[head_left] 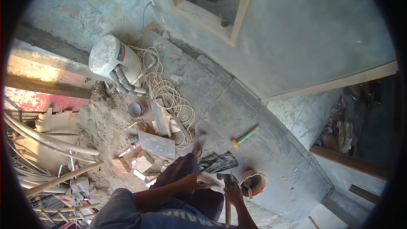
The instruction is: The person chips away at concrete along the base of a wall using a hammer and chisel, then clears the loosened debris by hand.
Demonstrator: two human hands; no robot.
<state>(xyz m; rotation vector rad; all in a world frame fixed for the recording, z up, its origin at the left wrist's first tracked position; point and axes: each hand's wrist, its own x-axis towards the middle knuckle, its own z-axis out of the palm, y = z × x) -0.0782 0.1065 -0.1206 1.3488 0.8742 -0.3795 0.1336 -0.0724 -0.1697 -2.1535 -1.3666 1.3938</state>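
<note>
My right hand is closed around a hammer, whose dark metal head points up near the bottom centre. To its left, my left hand is held over my dark-clothed leg, fingers partly stretched toward the hammer and apart, with nothing clearly visible in them. A round orange-rimmed bucket with a tool inside stands just right of my right hand. Crumpled black plastic lies on the floor beyond my hands. A mallet with a green handle rests farther up on the grey tiles.
A tangled pale hose or cable lies beside a white bucket. Wood blocks, a flat grey board and a small pot are at the left. Bamboo poles fill the lower left; a doorway is at the right.
</note>
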